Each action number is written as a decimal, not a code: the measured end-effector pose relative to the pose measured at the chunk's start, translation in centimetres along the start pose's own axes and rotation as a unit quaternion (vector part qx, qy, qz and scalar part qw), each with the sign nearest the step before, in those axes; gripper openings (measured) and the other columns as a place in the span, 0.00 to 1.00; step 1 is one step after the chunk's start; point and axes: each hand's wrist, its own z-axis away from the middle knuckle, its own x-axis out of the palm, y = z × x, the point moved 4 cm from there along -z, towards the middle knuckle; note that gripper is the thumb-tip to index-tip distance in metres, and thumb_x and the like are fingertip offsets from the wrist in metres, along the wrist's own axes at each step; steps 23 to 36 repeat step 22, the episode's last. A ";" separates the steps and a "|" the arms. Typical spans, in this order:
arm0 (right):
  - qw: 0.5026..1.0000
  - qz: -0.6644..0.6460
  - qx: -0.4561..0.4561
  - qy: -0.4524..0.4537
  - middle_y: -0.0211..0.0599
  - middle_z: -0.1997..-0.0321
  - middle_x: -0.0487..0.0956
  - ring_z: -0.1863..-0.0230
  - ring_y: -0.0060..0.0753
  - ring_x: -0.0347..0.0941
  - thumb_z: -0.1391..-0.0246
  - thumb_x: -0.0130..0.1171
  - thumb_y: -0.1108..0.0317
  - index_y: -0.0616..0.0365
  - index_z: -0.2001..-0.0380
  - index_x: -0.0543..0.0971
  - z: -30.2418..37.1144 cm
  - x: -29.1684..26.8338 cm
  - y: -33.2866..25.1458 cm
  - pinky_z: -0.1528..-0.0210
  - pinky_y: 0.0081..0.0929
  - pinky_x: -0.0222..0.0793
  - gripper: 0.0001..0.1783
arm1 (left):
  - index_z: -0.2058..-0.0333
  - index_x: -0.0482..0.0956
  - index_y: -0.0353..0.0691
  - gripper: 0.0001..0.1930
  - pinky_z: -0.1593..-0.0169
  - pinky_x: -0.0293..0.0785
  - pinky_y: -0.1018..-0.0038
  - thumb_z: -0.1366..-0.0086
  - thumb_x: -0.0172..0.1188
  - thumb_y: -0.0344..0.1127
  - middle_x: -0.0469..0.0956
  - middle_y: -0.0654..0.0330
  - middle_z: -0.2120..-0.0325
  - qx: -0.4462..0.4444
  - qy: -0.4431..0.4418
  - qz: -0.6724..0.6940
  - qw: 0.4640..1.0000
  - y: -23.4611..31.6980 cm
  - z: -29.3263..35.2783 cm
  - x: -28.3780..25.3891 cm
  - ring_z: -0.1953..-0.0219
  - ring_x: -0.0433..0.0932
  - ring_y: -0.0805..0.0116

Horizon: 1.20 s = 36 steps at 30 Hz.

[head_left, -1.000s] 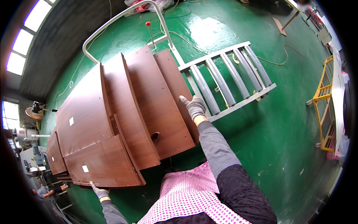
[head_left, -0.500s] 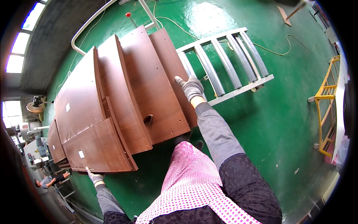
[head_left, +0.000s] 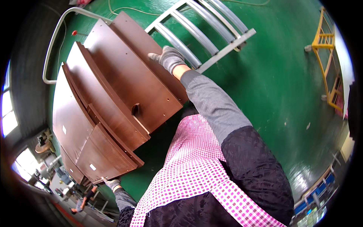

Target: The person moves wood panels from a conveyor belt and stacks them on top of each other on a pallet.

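Observation:
Brown wood-look boards lie in overlapping stacks before me. My left hand (head_left: 112, 183), in a striped grey glove, is at the near left edge of a labelled brown board (head_left: 104, 153). Its thumb lies on top; the other fingers are mostly hidden by the edge. My right hand (head_left: 171, 59), gloved alike, holds the right edge of the rightmost brown board (head_left: 141, 47), with the thumb over the top face and the fingers at the side. Between them lie a drilled board (head_left: 130, 62) with a curved cutout and a narrower board (head_left: 102, 90).
A roller conveyor (head_left: 211, 47) with grey rollers adjoins the stack at the right. Beyond the boards rises a bent white rail (head_left: 56, 38) near a red knob (head_left: 74, 33). A yellow wheeled frame (head_left: 321, 45) stands far right. Another person (head_left: 81, 204) is at lower left.
The view has turned, so boards and conveyor now sit farther left and tilt more. Both hands stay at their board edges. Whether the boards themselves moved, I cannot tell.

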 end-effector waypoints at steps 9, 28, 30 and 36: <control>1.000 0.014 0.006 -0.003 0.49 0.55 0.79 0.51 0.48 0.75 0.58 0.58 0.32 0.61 0.55 0.77 -0.3 -1.1 0.7 0.49 0.42 0.69 0.42 | 0.50 0.73 0.54 0.32 0.46 0.60 0.44 0.49 0.55 0.66 0.73 0.64 0.48 -0.008 0.017 -0.010 1.000 0.7 -0.2 -0.3 0.45 0.65 0.52; 0.996 -0.065 0.022 0.054 0.55 0.56 0.77 0.52 0.52 0.74 0.53 0.57 0.37 0.60 0.49 0.68 10.1 -9.1 9.3 0.48 0.43 0.66 0.40 | 0.44 0.67 0.56 0.38 0.42 0.52 0.41 0.48 0.48 0.71 0.65 0.62 0.41 -0.019 -0.056 0.027 0.998 -1.6 8.8 3.2 0.38 0.56 0.48; 0.996 -0.065 0.022 0.054 0.55 0.56 0.77 0.52 0.52 0.74 0.53 0.57 0.37 0.60 0.49 0.68 10.1 -9.1 9.3 0.48 0.43 0.66 0.40 | 0.44 0.67 0.56 0.38 0.42 0.52 0.41 0.48 0.48 0.71 0.65 0.62 0.41 -0.019 -0.056 0.027 0.998 -1.6 8.8 3.2 0.38 0.56 0.48; 0.996 -0.065 0.022 0.054 0.55 0.56 0.77 0.52 0.52 0.74 0.53 0.57 0.37 0.60 0.49 0.68 10.1 -9.1 9.3 0.48 0.43 0.66 0.40 | 0.44 0.67 0.56 0.38 0.42 0.52 0.41 0.48 0.48 0.71 0.65 0.62 0.41 -0.019 -0.056 0.027 0.998 -1.6 8.8 3.2 0.38 0.56 0.48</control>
